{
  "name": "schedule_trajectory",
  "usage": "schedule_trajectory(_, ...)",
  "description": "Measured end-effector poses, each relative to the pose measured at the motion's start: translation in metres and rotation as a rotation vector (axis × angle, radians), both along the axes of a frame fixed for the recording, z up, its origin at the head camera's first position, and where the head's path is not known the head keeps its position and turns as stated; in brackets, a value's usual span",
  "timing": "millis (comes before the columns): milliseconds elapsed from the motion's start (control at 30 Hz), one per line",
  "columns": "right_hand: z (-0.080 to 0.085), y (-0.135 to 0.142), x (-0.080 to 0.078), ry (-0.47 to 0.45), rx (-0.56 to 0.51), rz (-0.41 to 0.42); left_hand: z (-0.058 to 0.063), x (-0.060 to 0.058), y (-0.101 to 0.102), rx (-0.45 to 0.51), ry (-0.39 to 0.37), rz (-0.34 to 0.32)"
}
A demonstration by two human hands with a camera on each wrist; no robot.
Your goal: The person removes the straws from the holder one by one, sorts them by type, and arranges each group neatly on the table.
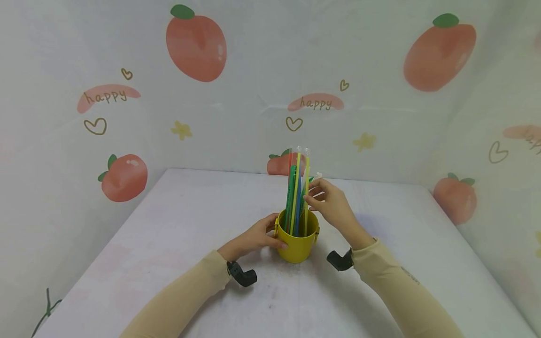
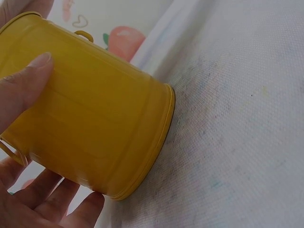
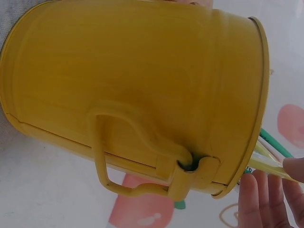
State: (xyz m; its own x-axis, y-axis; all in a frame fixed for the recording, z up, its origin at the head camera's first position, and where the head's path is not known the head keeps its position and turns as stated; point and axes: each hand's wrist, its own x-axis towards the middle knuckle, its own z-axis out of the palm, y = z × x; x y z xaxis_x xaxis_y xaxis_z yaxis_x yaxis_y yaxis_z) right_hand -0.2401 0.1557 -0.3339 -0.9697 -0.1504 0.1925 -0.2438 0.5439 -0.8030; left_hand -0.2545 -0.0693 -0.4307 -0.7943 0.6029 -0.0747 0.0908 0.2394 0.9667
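A small yellow metal bucket (image 1: pixel 295 249) stands upright on the table, with a looped handle (image 3: pixel 137 190) on its side. My left hand (image 1: pixel 261 234) grips it from the left, the thumb (image 2: pixel 28 83) across the near wall and the fingers round the far side. Several long, thin coloured straws rise out of it, some with clear wrapping at their tops: yellow, green, blue and red. At the right of this bunch, my right hand (image 1: pixel 331 203) pinches a yellow straw (image 1: pixel 306 176) above the rim. In the right wrist view, thumb and fingers meet at the yellow straw (image 3: pixel 268 167).
White cloth covers the table (image 1: pixel 190 206), with smudges near the bucket. A white backdrop (image 1: pixel 253 61) printed with red fruit, hearts and "happy" hangs behind and at the sides. Dark wrist cameras (image 1: pixel 244 276) sit on both forearms. A dark green cord (image 1: pixel 48 307) shows at lower left.
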Motion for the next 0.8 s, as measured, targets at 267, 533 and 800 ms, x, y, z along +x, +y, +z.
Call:
schedule_trajectory(267,0.000,0.002,0.002,0.022,-0.007,0.004,-0.001,-0.002,0.000,-0.005,0.006,-0.009)
schedule_trajectory(533,0.000,0.008,0.002,0.055,-0.068,0.017,-0.001,-0.001,0.000,-0.012,0.002,0.004)
schedule_trajectory(800,0.001,0.014,0.002,0.106,-0.101,0.003,-0.001,-0.001,0.000,-0.002,0.010,-0.013)
